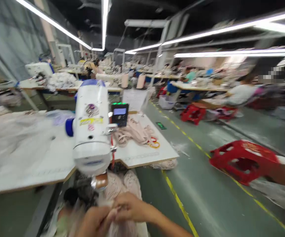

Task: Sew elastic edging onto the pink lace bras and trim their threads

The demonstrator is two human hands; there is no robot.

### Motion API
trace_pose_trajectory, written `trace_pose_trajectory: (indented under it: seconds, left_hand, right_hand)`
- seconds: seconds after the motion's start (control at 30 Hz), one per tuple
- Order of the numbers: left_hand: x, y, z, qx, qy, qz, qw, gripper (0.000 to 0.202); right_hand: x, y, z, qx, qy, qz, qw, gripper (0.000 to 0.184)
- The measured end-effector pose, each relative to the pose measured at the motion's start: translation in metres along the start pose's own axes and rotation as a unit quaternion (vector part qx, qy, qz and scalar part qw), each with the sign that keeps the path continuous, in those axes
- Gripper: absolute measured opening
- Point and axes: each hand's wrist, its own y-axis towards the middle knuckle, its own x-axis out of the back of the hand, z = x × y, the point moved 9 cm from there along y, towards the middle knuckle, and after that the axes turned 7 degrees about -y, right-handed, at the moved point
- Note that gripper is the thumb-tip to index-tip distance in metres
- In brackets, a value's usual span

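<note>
Where the left hand (93,219) and right hand (130,207) meet, near, their fingers are bent together at pale lace cloth (132,183); I cannot tell whether either grips it. The cloth shows just below the sewing machine (91,112); far right of it, straps (134,133) lie on a table (144,159).

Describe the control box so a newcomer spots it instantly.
Find the large white sewing machine at centre-left. Just right of it is the control box: small and black, unlike the pale straps beside it, with a lit screen and green lights atop.
</note>
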Motion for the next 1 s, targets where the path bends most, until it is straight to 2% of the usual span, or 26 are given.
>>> trace_pose_trajectory:
  seconds: [0.03, 0.1, 0.17, 0.27, 0.37, 0.57, 0.8, 0.9, 1.0]
  left_hand:
    - [0.007, -0.001, 0.004, 0.021, 0.001, -0.007, 1.0, 0.043]
    - [0.027, 0.001, 0.009, 0.058, 0.023, -0.026, 0.998, 0.048]
    - [0.049, 0.006, 0.006, 0.068, -0.003, -0.044, 0.997, 0.042]
    - [0.08, 0.016, 0.005, 0.067, -0.041, -0.11, 0.991, 0.029]
    - [0.097, 0.024, 0.014, 0.073, -0.045, -0.172, 0.981, 0.027]
    - [0.102, 0.035, 0.017, 0.039, -0.019, -0.197, 0.979, 0.031]
    - [0.103, 0.036, 0.016, 0.04, -0.001, -0.198, 0.979, 0.027]
    - [0.102, 0.037, 0.017, 0.038, 0.002, -0.197, 0.98, 0.024]
    - [0.101, 0.037, 0.018, 0.038, -0.003, -0.188, 0.982, 0.023]
  right_hand:
    - [0.0, 0.001, -0.003, -0.024, 0.009, -0.023, 0.999, 0.052]
    - [0.005, 0.006, -0.007, -0.063, 0.016, -0.059, 0.996, 0.054]
    - [0.014, 0.016, -0.008, -0.078, 0.012, -0.084, 0.993, 0.053]
    - [0.026, 0.035, -0.012, -0.102, -0.003, -0.101, 0.99, 0.054]
    - [0.034, 0.05, -0.018, -0.124, 0.007, -0.1, 0.987, 0.055]
    - [0.048, 0.06, -0.022, -0.133, 0.043, -0.107, 0.984, 0.047]
    - [0.058, 0.061, -0.021, -0.148, 0.038, -0.111, 0.982, 0.041]
    - [0.056, 0.059, -0.032, -0.154, 0.064, -0.119, 0.979, 0.039]
    - [0.041, 0.051, -0.057, -0.177, 0.128, -0.139, 0.966, 0.042]
